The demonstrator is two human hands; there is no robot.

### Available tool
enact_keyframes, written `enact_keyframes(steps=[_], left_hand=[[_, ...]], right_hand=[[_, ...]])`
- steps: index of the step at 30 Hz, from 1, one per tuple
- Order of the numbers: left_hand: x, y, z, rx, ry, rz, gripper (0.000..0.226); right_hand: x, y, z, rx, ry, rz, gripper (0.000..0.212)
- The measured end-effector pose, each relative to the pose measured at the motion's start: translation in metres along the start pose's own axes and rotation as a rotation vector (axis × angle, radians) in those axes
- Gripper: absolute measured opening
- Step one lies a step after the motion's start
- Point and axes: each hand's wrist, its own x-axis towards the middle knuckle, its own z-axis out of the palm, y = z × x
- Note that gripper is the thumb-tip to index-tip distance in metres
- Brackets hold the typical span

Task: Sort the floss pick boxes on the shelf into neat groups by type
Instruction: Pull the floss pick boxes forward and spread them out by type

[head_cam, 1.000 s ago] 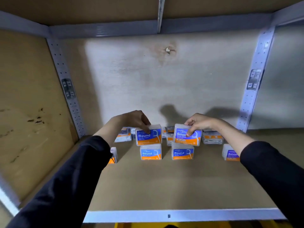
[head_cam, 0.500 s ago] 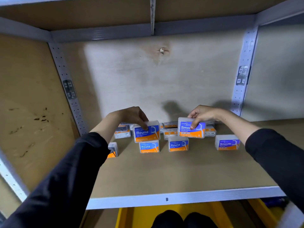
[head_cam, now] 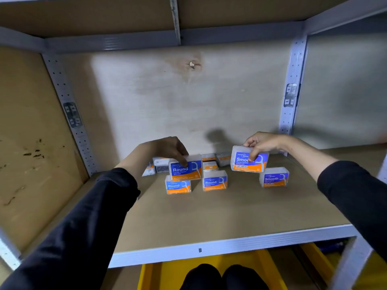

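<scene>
- your left hand (head_cam: 167, 149) grips a round box (head_cam: 186, 168) from the top, just over a second round box (head_cam: 178, 185) on the shelf (head_cam: 209, 218).
- your right hand (head_cam: 261, 143) pinches a smooth box (head_cam: 249, 160), tilted, above the shelf.
- a third round box (head_cam: 214, 181) stands between them, and the other smooth box (head_cam: 274, 177) stands to the right.

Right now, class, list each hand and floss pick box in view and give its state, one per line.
left hand: grips the held Round box from above.
right hand: pinches the held Smooth box, raised, slightly tilted.
front Round boxes: two, upright on the shelf, side by side.
standing Smooth box: upright, untouched.
back boxes: jumbled near the rear wall.
</scene>
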Motion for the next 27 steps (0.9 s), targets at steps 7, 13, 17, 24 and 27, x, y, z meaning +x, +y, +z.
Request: enact_keyframes(steps=[7,13,17,24,27], left_hand=[[0.017,0.020,0.006,-0.017,-0.009,0.038,0.032],[0.036,0.032,0.013,-0.010,-0.010,0.040,0.032],[0.048,0.036,0.020,0.011,-0.030,0.019,0.040],[0.063,0.035,0.027,0.044,-0.052,-0.010,0.045],[0.068,0.032,0.031,0.048,-0.056,-0.011,0.044]], right_hand=[[-0.016,0.049,-0.012,-0.162,0.093,0.143,0.023],[-0.022,0.092,-0.005,-0.277,0.102,0.252,0.024],[-0.017,0.111,0.005,-0.335,0.100,0.283,0.042],[-0.006,0.138,0.018,-0.445,0.045,0.320,0.030],[0.000,0.147,0.025,-0.448,0.032,0.337,0.039]])
